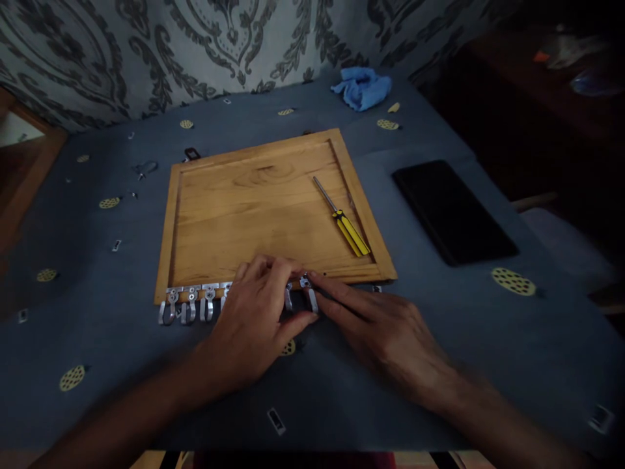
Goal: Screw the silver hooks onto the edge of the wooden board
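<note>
A wooden board with a raised frame [254, 215] lies on the table, with a row of silver metal hooks [209, 305] along its near edge. My left hand [256, 312] bends over the middle of that row, fingers on the board's edge and thumb against the rightmost metal hook [312, 299]. From the other side, the closed fingers of my right hand [390, 332] press at the top of the same hook. Part of the hook row is hidden under my left hand. A yellow and black screwdriver [349, 228] rests on the board's right side.
To the right lies a dark flat rectangular object [454, 212]. A crumpled blue cloth [364, 88] sits at the back near the patterned curtain [219, 39]. Small metal pieces [141, 172] lie left of the board. A wooden frame [36, 176] stands at the far left.
</note>
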`<state>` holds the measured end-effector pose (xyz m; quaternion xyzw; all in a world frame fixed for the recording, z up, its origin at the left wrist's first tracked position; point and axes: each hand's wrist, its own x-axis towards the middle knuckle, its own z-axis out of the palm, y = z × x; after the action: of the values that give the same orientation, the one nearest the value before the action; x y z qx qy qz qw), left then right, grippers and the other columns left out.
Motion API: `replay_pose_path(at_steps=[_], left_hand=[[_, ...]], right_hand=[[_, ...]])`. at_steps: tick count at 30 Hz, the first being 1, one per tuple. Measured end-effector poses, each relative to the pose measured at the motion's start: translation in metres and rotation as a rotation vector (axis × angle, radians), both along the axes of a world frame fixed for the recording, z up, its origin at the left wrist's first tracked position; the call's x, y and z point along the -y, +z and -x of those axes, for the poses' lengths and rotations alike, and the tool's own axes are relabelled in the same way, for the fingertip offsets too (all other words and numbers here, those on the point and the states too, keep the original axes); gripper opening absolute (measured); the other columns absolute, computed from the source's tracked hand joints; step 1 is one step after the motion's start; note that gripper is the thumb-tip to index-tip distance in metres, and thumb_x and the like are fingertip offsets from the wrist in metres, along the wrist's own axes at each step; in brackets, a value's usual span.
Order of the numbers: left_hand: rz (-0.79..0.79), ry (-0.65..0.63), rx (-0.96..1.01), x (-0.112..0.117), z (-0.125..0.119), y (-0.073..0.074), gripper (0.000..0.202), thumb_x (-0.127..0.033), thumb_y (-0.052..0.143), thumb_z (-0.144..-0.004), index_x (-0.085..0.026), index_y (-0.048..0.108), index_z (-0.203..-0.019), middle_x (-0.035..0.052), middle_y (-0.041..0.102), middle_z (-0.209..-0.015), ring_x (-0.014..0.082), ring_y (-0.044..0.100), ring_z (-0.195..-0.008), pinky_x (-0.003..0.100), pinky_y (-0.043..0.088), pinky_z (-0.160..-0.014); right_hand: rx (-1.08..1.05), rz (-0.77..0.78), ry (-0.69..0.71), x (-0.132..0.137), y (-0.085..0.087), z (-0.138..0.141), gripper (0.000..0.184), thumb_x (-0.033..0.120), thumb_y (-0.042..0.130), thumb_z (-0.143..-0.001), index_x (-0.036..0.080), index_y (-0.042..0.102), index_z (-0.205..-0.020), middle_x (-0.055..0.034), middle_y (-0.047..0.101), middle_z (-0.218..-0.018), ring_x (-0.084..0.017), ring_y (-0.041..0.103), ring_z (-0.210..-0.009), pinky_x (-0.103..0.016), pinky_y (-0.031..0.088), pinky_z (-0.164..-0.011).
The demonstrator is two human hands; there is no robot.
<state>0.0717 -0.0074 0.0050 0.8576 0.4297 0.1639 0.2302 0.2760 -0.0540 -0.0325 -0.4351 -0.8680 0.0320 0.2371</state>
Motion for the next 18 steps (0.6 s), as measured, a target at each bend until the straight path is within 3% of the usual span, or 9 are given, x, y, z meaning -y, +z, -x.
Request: replay_pose_path(at_steps=[12,18], left_hand=[[0.062,0.019,0.025,-0.0008,-0.0011,0.0028,0.036,-0.022,0.072,-0.085,-0.023,0.047,-0.11,0.0061,0.062,-0.11,0.0268,0.057,-0.105,0.044,0.047,-0.088],[0.067,0.008,0.002,-0.0011,-0.0008,0.0035,0.041,-0.02,0.073,-0.083,-0.02,0.047,-0.116,0.0079,0.061,-0.112,0.0276,0.054,-0.109,0.047,0.046,-0.091]], right_hand=[[0.016,-0.004,-0.003,-0.0002,0.002,0.0008,0.04,0.004,0.045,-0.094,0.018,0.062,-0.127,-0.0092,0.064,-0.137,-0.018,0.073,-0.101,-0.03,0.063,-0.075],[0.025,-0.013,0.016,-0.0015,0.0047,0.0025,0.034,0.003,0.041,-0.096,0.013,0.063,-0.121,-0.0124,0.066,-0.134,-0.02,0.075,-0.095,-0.032,0.064,-0.07]])
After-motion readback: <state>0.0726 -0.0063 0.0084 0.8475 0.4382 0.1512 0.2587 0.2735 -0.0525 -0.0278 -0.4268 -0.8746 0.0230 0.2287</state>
